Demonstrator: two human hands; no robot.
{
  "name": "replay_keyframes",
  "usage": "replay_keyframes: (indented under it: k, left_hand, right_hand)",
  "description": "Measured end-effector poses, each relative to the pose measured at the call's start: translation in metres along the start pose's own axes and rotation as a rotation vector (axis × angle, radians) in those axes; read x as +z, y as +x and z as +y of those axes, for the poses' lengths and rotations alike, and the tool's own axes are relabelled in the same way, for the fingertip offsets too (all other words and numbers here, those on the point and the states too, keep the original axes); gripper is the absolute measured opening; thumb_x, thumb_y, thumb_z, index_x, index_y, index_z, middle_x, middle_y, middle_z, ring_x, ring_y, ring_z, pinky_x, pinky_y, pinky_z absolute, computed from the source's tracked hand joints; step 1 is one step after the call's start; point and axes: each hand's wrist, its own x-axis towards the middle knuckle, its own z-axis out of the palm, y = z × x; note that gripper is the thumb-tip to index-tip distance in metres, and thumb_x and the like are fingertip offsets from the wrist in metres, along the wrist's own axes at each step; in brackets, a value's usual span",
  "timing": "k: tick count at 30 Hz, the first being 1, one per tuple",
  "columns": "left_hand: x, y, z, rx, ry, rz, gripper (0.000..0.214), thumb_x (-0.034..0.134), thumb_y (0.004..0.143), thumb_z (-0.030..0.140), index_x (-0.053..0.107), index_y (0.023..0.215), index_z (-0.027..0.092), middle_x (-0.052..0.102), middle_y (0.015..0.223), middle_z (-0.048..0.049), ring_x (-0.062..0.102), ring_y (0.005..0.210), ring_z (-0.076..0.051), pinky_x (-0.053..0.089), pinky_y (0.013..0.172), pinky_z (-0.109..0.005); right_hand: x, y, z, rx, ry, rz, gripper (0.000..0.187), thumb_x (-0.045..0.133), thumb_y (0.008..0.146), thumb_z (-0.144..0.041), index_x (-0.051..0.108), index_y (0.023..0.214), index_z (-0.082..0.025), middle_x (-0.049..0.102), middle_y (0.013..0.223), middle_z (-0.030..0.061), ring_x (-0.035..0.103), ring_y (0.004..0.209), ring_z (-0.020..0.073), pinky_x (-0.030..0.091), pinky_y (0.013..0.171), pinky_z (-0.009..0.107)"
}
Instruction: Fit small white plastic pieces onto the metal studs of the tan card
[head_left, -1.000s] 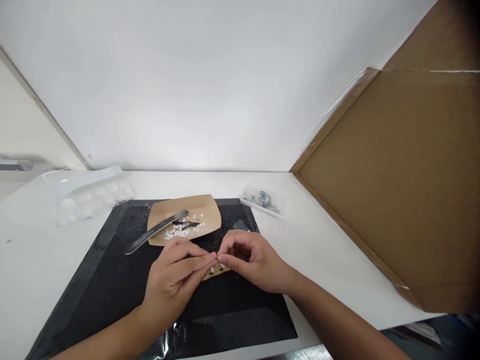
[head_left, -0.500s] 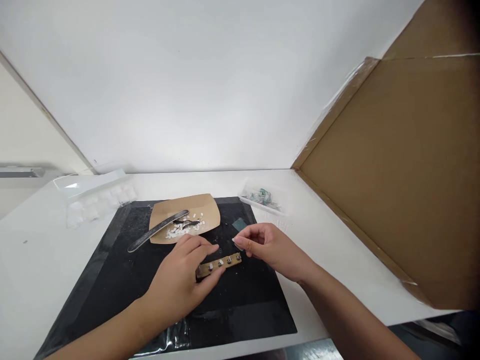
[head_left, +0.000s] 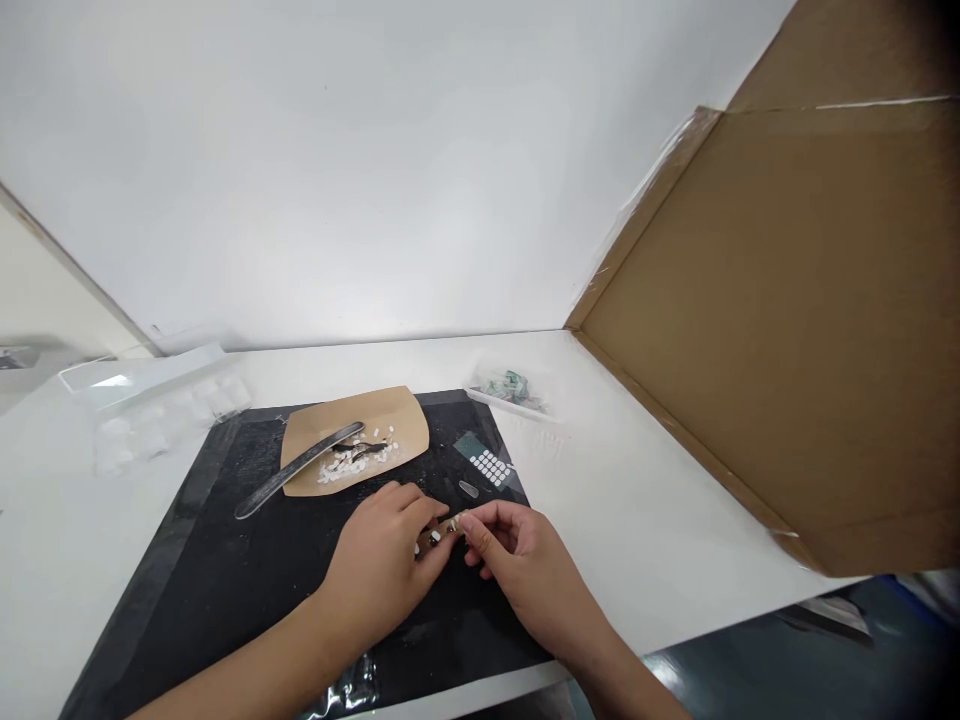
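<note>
My left hand (head_left: pixel 382 565) rests on the black mat (head_left: pixel 225 570) with its fingers curled over a small brown strip (head_left: pixel 435 538) that carries several small white and metal pieces. My right hand (head_left: pixel 514 555) meets it from the right, its fingertips pinched at the strip's right end. What the right fingertips pinch is too small to make out. A small clear nail tip (head_left: pixel 469 489) lies loose on the mat just beyond both hands.
A brown paper sheet (head_left: pixel 405 425) holds white chips and small dark nippers (head_left: pixel 352 450), with a long nail file (head_left: pixel 296 468) across it. A sheet of white dots (head_left: pixel 491 467), a clear tray (head_left: pixel 510 390), a clear plastic case (head_left: pixel 150 415) and a big cardboard flap (head_left: pixel 787 330) stand around.
My right hand came back from the right to the strip. My left hand stayed on the strip. The camera view shifted slightly, and the dot sheet and nail tip now show.
</note>
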Motion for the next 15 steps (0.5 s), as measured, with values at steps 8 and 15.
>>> replay_keyframes:
  k: [8, 15]
  left_hand:
    - [0.003, -0.005, 0.014, -0.128, -0.084, 0.012, 0.013, 0.068, 0.098, 0.021, 0.08, 0.097, 0.025, 0.07, 0.095, -0.0038, 0.064, 0.091, -0.022, 0.051, 0.081, -0.034]
    - [0.004, -0.004, 0.014, -0.19, -0.209, 0.02, 0.015, 0.07, 0.096, 0.019, 0.082, 0.099, 0.028, 0.07, 0.095, -0.0023, 0.065, 0.091, -0.021, 0.051, 0.082, -0.032]
  right_hand:
    - [0.003, -0.007, 0.0, 0.014, -0.048, 0.011, 0.05, 0.066, 0.092, -0.067, 0.075, 0.092, -0.019, 0.074, 0.078, 0.0048, 0.066, 0.072, 0.0197, 0.053, 0.068, 0.031]
    - [0.007, -0.007, 0.0, 0.028, -0.066, 0.046, 0.05, 0.066, 0.091, -0.069, 0.073, 0.086, -0.019, 0.074, 0.076, 0.0056, 0.066, 0.072, 0.0209, 0.053, 0.067, 0.031]
